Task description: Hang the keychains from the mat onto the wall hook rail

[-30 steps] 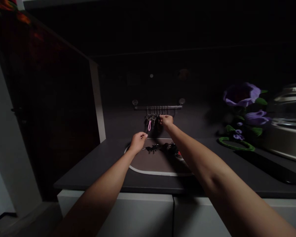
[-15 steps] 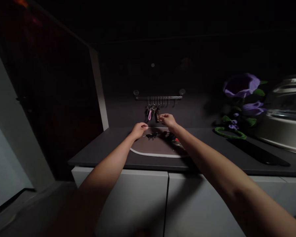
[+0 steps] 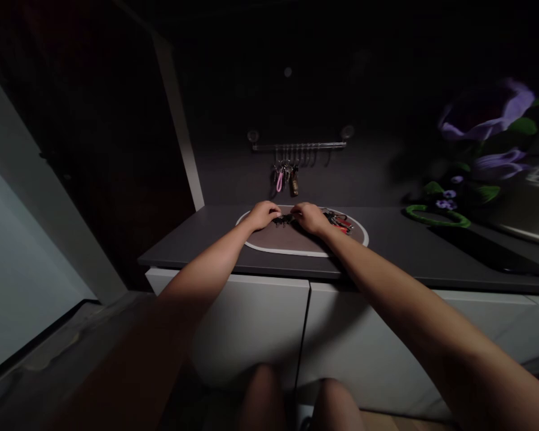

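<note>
A dark bunch of keys (image 3: 284,221) is between my two hands, low over the oval mat (image 3: 287,244). At its left end, my left hand (image 3: 263,215) has its fingers pinched together. My right hand (image 3: 311,218) is curled down at the right end, its fingertips partly hidden. Beside the right hand lies another pile of keys (image 3: 340,221) with red parts, on the right of the mat. Above hang several key bunches on a clear hook rail (image 3: 300,146), among them a pink strap (image 3: 279,181) and a brown key fob (image 3: 295,184).
The grey countertop (image 3: 179,239) sits over white cabinet doors (image 3: 256,323). To the right stand purple flowers (image 3: 485,114) with a green ring base (image 3: 435,222), a dark flat slab (image 3: 489,251) and a rounded metallic appliance (image 3: 530,206). A dark door (image 3: 117,149) is at left.
Both hands have come down from beneath the hanging keys to the bunch on the mat. My right hand has left the brown key fob. The view has tilted downward.
</note>
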### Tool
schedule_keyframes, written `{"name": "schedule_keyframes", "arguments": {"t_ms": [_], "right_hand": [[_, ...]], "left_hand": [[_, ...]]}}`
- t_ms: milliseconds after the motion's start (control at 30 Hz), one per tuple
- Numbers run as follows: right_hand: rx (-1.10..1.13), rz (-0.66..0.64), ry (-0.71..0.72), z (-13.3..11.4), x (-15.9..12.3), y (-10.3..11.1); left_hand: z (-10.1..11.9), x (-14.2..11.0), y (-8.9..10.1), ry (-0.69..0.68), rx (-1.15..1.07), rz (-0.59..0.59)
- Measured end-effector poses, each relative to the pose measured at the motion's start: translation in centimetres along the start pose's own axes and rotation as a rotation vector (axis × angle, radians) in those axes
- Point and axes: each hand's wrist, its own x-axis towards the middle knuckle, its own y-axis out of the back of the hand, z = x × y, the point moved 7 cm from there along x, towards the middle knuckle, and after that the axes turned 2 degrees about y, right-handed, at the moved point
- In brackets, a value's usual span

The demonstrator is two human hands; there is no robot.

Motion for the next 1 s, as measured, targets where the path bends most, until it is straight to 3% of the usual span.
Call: {"name": "schedule_keyframes", "arguments": {"t_ms": [533, 733, 1000], "right_hand": [[-0.094, -0.041, -0.096, -0.3, 1.0, -0.4], [-0.067, -0.043, -0.095, -0.3, 1.0, -0.3], [-0.02, -0.032, -0.035, -0.9, 1.2, -0.2]], "left_hand": [[1.2, 0.1, -1.0, -0.06, 0.243, -0.077], [1.0, 0.1, -0.7, -0.031, 0.228, -0.036], [1.2, 0.2, 0.9, 0.029, 0.106, 0.12]]}}
